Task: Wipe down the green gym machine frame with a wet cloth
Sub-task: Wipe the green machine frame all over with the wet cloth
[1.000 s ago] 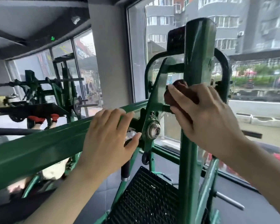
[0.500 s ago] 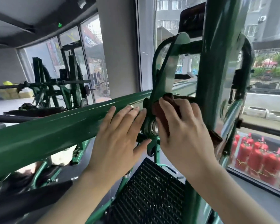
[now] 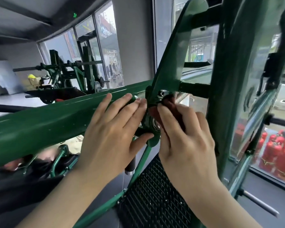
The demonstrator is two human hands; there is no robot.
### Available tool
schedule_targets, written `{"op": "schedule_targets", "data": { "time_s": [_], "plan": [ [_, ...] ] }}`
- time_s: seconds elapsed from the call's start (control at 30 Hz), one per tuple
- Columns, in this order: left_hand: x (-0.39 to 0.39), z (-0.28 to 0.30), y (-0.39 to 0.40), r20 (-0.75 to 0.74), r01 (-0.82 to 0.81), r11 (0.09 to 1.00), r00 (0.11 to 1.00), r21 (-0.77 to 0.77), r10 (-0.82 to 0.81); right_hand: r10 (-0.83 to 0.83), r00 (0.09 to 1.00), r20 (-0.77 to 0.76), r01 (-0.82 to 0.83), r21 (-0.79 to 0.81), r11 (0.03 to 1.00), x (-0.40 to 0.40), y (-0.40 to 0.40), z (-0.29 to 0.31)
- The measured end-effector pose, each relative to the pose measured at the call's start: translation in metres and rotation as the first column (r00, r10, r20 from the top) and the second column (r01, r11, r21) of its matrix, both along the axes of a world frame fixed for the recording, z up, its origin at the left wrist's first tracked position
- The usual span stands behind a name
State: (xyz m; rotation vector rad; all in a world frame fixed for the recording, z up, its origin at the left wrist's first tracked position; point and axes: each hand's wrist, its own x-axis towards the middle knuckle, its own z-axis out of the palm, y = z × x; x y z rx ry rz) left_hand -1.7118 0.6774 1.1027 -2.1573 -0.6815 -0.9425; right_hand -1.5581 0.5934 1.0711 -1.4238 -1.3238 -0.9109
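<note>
At the far left, behind a grey wall and a row of tall windows (image 3: 104, 51), stands another green machine (image 3: 69, 71) with dark bars, and a yellow object (image 3: 32, 77) lies beside it. Closer to the camera, a thick green beam (image 3: 39, 122) of the gym machine frame runs from the lower left up toward the middle. On this beam rests the left hand (image 3: 112, 137): its fingers lie straight and spread along the top of the tube, fingertips near the joint, while the thumb reaches under toward the round bearing (image 3: 154, 125); it presses on the frame and does not curl round it. Just right of those fingertips a flat green plate (image 3: 169, 63) rises at a slant from the pivot, with a shiny bolt (image 3: 162, 92) at its foot. Directly at this pivot sits the dark red cloth (image 3: 169, 106), bunched against the joint below the bolt and beside a threaded spring (image 3: 181, 96). The right hand (image 3: 186, 140) holds it there, fingers curled over the cloth and pushing it onto the metal. Below both hands lies a black grated footplate (image 3: 155, 198) on thin green struts. Further right stands a broad upright green post (image 3: 229, 79), partly glossy with reflections. Beyond the glass at the lower right, a cluster of red cylinders (image 3: 280, 153) stands on the ground outside.
</note>
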Motion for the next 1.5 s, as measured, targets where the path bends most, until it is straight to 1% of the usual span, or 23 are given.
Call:
{"op": "schedule_targets", "data": {
  "time_s": [0.1,0.17,0.23,0.3,0.4,0.47,0.57,0.67,0.77,0.9,0.97,1.1,1.3,1.43,1.5],
  "plan": [
    [0.001,0.0,-0.001,0.0,0.007,1.0,1.0,-0.006,-0.007,0.04,0.999,0.016,-0.041,0.007,0.999,0.002,0.004,0.011],
    [0.001,0.0,-0.001,0.001,0.008,1.0,1.0,-0.013,-0.008,0.062,0.998,-0.008,-0.062,0.016,0.998,0.005,0.011,0.021],
    [0.0,0.0,-0.001,-0.006,0.009,1.0,1.0,-0.011,-0.009,0.096,0.994,-0.056,-0.096,0.0,0.995,0.002,0.011,0.015],
    [0.0,-0.001,0.001,-0.01,0.015,1.0,1.0,-0.006,-0.015,0.134,0.989,-0.068,-0.136,-0.03,0.99,0.001,0.002,-0.001],
    [0.0,-0.002,0.002,-0.006,0.022,1.0,1.0,-0.007,-0.022,0.184,0.982,0.04,-0.181,-0.068,0.981,0.005,-0.005,-0.008],
    [0.0,-0.002,0.002,-0.001,0.019,1.0,1.0,-0.024,-0.019,0.176,0.981,0.083,-0.171,-0.065,0.983,0.01,0.001,0.003],
    [-0.001,-0.001,0.003,-0.009,0.016,0.999,1.0,-0.032,-0.017,0.154,0.987,0.04,-0.154,-0.019,0.988,0.009,0.009,0.014],
    [-0.002,0.0,0.003,-0.026,0.035,0.999,0.999,-0.014,-0.036,0.134,0.991,0.002,-0.134,-0.011,0.991,0.003,0.0,-0.002],
    [-0.003,0.002,0.002,-0.035,0.035,0.999,0.999,0.001,-0.035,0.125,0.992,0.028,-0.125,-0.004,0.992,-0.002,-0.007,-0.011],
    [-0.002,0.004,0.0,-0.054,0.009,1.0,0.999,0.006,-0.009,0.122,0.991,-0.057,-0.118,0.067,0.991,0.008,0.01,0.008],
    [-0.003,0.005,0.0,-0.063,-0.001,1.0,0.998,0.011,0.001,0.131,0.988,-0.079,-0.125,0.077,0.989,0.006,0.008,0.0],
    [-0.002,0.003,-0.002,-0.06,-0.001,1.0,0.998,0.018,0.002,0.146,0.987,-0.073,-0.143,0.049,0.989,-0.008,-0.007,-0.038],
    [-0.001,0.001,-0.004,-0.078,-0.036,0.999,0.996,0.017,0.038,0.202,0.97,-0.135,-0.182,0.151,0.972,-0.006,0.006,-0.042],
    [-0.002,-0.001,-0.003,-0.096,-0.059,0.998,0.994,0.025,0.061,0.245,0.961,-0.133,-0.234,0.092,0.968,-0.01,0.013,-0.075],
    [-0.004,-0.001,-0.001,-0.117,-0.077,0.997,0.99,0.022,0.079,0.246,0.961,-0.125,-0.233,0.107,0.966,-0.005,0.016,-0.077]
  ]
}}
